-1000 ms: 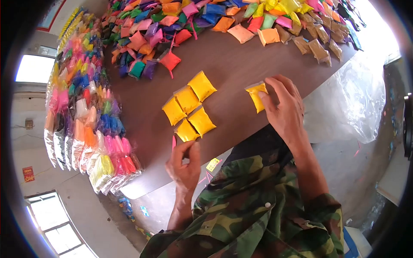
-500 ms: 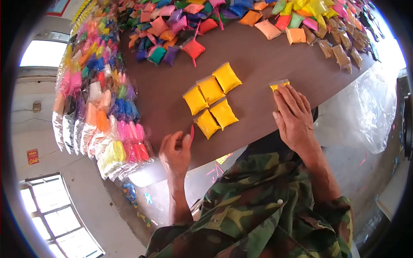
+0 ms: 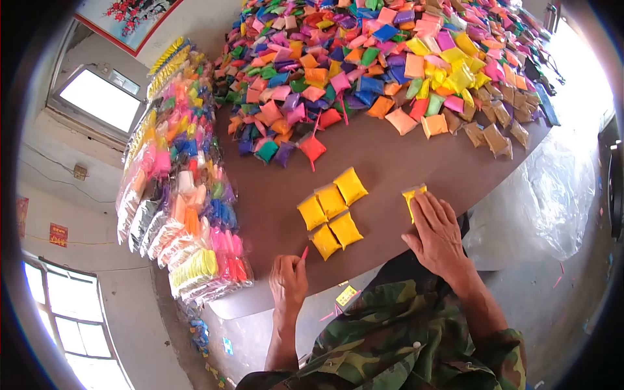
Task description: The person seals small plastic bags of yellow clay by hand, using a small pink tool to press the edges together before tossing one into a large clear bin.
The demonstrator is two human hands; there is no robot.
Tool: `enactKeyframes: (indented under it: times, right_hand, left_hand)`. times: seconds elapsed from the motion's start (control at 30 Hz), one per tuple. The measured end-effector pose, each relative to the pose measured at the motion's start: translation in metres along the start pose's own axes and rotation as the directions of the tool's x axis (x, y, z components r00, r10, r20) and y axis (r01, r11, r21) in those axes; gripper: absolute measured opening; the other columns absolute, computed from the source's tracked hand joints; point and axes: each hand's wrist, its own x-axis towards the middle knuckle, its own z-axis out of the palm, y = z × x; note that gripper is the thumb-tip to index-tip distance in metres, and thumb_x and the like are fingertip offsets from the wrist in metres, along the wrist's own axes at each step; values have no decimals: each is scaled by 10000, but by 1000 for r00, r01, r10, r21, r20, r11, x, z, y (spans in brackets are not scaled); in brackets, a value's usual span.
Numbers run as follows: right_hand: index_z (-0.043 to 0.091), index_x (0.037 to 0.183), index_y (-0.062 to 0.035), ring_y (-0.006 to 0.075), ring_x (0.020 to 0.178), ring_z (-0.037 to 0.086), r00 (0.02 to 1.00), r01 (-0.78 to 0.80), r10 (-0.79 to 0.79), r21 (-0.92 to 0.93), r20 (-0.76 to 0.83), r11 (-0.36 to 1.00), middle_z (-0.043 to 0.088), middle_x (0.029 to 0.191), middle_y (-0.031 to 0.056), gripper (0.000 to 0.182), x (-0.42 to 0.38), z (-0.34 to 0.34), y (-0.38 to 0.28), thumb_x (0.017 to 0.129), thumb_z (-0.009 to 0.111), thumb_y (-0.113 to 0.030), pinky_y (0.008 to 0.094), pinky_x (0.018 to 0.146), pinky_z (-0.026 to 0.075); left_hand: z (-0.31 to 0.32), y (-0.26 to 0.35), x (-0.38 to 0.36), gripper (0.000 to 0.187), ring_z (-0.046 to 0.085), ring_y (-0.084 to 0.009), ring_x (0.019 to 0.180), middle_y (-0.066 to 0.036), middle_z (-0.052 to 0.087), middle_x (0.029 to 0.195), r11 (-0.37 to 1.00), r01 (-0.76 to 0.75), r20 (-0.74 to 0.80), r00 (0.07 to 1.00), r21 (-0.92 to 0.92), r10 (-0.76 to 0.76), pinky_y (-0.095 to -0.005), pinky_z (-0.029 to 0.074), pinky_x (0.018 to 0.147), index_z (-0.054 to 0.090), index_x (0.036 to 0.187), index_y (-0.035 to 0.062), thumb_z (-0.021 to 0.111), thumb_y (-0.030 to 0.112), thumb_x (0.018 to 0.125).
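My left hand (image 3: 288, 283) is closed near the table's front edge, with a thin pink stick (image 3: 305, 253) pinched between thumb and fingers. Its tip points toward a group of several small clear packets of yellow filling (image 3: 331, 200), laid flat close together in two rows. To the right of that group, my right hand (image 3: 441, 239) lies with fingers stretched out over another yellow packet (image 3: 409, 194). Only the far end and left side of this packet show; the fingers cover the rest.
A large heap of coloured packets (image 3: 312, 78) covers the far part of the brown table (image 3: 260, 195). Bundled bags of packets (image 3: 195, 208) are stacked along the left side. Clear plastic sheeting (image 3: 552, 195) hangs at the right edge.
The camera view has tilted up, so more of the heap shows. My left fingers have closed more around the pink stick. My right hand still covers the single packet, exposing slightly more of it.
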Motion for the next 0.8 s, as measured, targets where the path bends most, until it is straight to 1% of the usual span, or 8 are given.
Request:
enactKeyframes:
  times: [0.1, 0.2, 0.33, 0.47, 0.57, 0.67, 0.7, 0.8]
  right_hand:
    - [517, 1491, 22, 350, 1447, 469, 1000, 3, -3, -9, -12, 1000, 483, 1568, 180, 714, -1, 3, 2, 909, 766, -308, 509, 1207, 347]
    - [525, 1487, 20, 354, 1447, 472, 1000, 1, -1, 23, -12, 1000, 490, 1564, 184, 696, 0, 5, 6, 919, 753, -313, 511, 1204, 350]
    - [548, 1473, 15, 357, 1429, 495, 999, 15, -14, 38, -33, 999, 516, 1540, 188, 653, 1, 6, 8, 937, 723, -315, 519, 1196, 358]
    - [605, 1394, 11, 335, 1394, 530, 997, 24, -20, 56, -75, 998, 556, 1498, 173, 615, 3, 2, 9, 896, 772, -309, 495, 1165, 394]
    - [644, 1325, -7, 320, 1328, 578, 990, 79, -66, 102, -126, 992, 582, 1454, 159, 531, 6, 0, 19, 870, 797, -233, 463, 1111, 441]
    - [667, 1283, -20, 306, 1266, 613, 981, 135, -118, 103, -156, 985, 601, 1382, 141, 475, 3, -5, 28, 846, 804, -143, 441, 1051, 481]
    - [670, 1279, -22, 304, 1259, 618, 984, 123, -105, 116, -147, 986, 601, 1364, 135, 471, -1, -9, 28, 840, 805, -128, 440, 1045, 488]
    - [678, 1278, -29, 309, 1247, 626, 988, 104, -84, 157, -130, 982, 607, 1330, 126, 464, -8, -18, 28, 836, 803, -92, 445, 1034, 503]
  left_hand:
    - [0, 1, 4, 104, 666, -367, 786, -150, 650, 895, 997, -35, -79, 996, 74, 41, -476, 528, 707, 587, 977, 28, 690, 30, 965]
    - [-7, -2, 13, 75, 670, -355, 763, -152, 660, 860, 984, 167, -86, 981, -58, -172, -476, 531, 713, 592, 984, 28, 665, 41, 991]
    - [-14, 39, 45, 87, 713, -209, 722, -106, 679, 828, 920, 242, -54, 961, -309, -271, -350, 547, 609, 622, 1013, 16, 650, 93, 1041]
    - [18, 98, 73, 129, 657, -111, 658, -70, 683, 838, 877, 68, -78, 990, -476, -119, -280, 526, 585, 690, 1084, -14, 670, 104, 1037]
    - [34, 135, 83, 159, 641, -94, 698, -57, 700, 877, 855, -25, 1, 1000, -519, 30, -273, 524, 624, 710, 1140, -24, 672, 77, 1024]
    - [55, 152, 80, 148, 711, -215, 776, -154, 731, 976, 825, -35, 74, 993, -565, 92, -344, 569, 704, 704, 1133, -12, 684, 46, 999]
    - [62, 156, 80, 177, 634, -107, 737, -75, 730, 918, 803, -30, 90, 991, -595, 103, -286, 525, 674, 720, 1146, -26, 679, 78, 1008]
    - [86, 165, 80, 178, 640, -128, 734, -94, 732, 919, 813, -97, 87, 980, -574, 178, -291, 527, 679, 729, 1139, -16, 686, 76, 994]
